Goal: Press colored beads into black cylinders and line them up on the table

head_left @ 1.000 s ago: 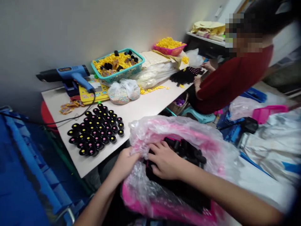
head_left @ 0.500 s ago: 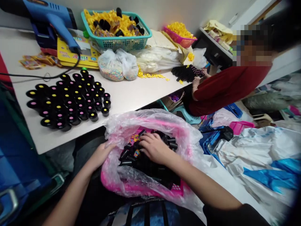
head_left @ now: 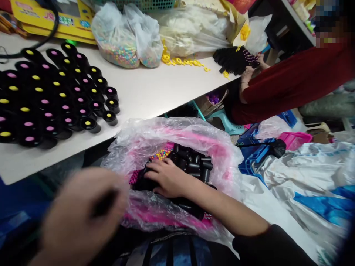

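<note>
A pink basket (head_left: 166, 218) lined with a clear plastic bag (head_left: 144, 140) rests on my lap, holding several short black tubes (head_left: 194, 160). My right hand (head_left: 166, 177) lies in the basket with its fingers curled down around the tubes at the left of the pile. My left hand (head_left: 80, 214) is raised close to the camera at the lower left, smeared by motion, with a dark streak across its fingers. On the white table (head_left: 144, 96) to the left stand several rows of black caps (head_left: 55, 96) with yellow and pink centres.
Two bags of coloured beads (head_left: 122, 37) and loose yellow rings (head_left: 180, 61) lie at the table's back. A person in a red sleeve (head_left: 291, 81) works on black pieces (head_left: 233, 59) at the far end. A blue crate (head_left: 255, 159) and plastic sheeting (head_left: 305, 173) lie at right.
My left hand has let go of the bag's edge and swung up toward the camera. My right hand has slid left in the basket. The view has tilted down and closer.
</note>
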Tool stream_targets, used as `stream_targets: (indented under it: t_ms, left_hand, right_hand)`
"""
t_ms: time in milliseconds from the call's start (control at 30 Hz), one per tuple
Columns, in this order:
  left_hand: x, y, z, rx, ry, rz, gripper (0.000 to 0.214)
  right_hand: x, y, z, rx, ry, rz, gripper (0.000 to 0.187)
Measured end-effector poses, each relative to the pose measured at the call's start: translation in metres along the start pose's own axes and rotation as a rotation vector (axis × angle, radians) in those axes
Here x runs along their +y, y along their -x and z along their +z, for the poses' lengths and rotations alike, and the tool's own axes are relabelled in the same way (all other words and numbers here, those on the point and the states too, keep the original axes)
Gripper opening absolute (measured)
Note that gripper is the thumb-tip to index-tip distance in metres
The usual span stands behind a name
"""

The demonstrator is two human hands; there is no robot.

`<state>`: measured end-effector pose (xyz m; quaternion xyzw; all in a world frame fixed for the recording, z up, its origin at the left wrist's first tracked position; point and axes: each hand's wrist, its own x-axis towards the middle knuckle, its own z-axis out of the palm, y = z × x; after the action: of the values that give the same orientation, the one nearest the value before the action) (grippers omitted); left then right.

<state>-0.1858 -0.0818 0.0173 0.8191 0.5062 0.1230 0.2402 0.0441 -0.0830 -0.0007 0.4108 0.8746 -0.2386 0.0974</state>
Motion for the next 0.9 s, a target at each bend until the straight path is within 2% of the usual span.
stream_targets:
  t_ms: [33, 67, 100, 200, 267, 333, 400, 467, 533, 600, 667, 733, 833, 900]
  left_hand:
    - [0.009, -0.004, 0.01, -0.057, 0.072, 0.157, 0.034]
    - [0.015, -0.01, 0.022, -0.173, 0.096, 0.251, 0.033]
    - [0.018, -0.015, 0.035, -0.284, 0.066, 0.249, 0.033]
    - [0.012, -0.026, 0.063, -0.496, -0.035, 0.208, 0.041]
    - [0.006, -0.026, 0.065, -0.596, 0.001, 0.195, 0.044]
    - [0.004, -0.024, 0.056, -0.658, 0.035, 0.145, 0.041]
    - [0.006, -0.022, 0.046, -0.689, 0.02, 0.087, 0.036]
    - [0.007, -0.02, 0.039, -0.704, 0.007, 0.063, 0.035]
    - [0.004, -0.017, 0.038, -0.706, 0.039, 0.07, 0.035]
    - [-0.002, -0.013, 0.04, -0.694, 0.081, 0.073, 0.035]
    - [-0.007, -0.007, 0.042, -0.686, 0.113, 0.071, 0.037]
    - [-0.011, -0.002, 0.043, -0.671, 0.143, 0.073, 0.04]
    - [-0.01, 0.0, 0.043, -0.643, 0.173, 0.072, 0.039]
    - [-0.007, -0.002, 0.043, -0.633, 0.169, 0.055, 0.038]
  right_hand:
    - [-0.001, 0.002, 0.001, -0.008, -0.008, -0.031, 0.033]
    - [-0.001, 0.006, 0.002, -0.028, -0.008, -0.041, 0.028]
    - [0.001, 0.012, 0.001, -0.049, 0.002, -0.024, 0.023]
    - [0.013, 0.038, -0.01, -0.078, 0.051, 0.103, 0.017]
    - [0.022, 0.056, -0.018, -0.073, 0.079, 0.214, 0.014]
    - [0.026, 0.066, -0.024, -0.061, 0.103, 0.303, 0.015]
    - [0.021, 0.063, -0.024, -0.021, 0.137, 0.351, 0.015]
    - [0.01, 0.048, -0.018, 0.039, 0.156, 0.349, 0.019]
    - [-0.005, 0.027, -0.007, 0.047, 0.109, 0.218, 0.025]
    - [-0.015, 0.012, 0.005, -0.03, 0.015, 0.01, 0.031]
    - [-0.016, 0.007, 0.012, -0.128, -0.047, -0.114, 0.042]
    - [-0.009, 0.014, 0.012, -0.183, -0.021, -0.083, 0.043]
    - [0.01, 0.033, 0.0, -0.21, 0.079, 0.037, 0.024]
    - [0.017, 0.04, -0.006, -0.203, 0.121, 0.104, 0.019]
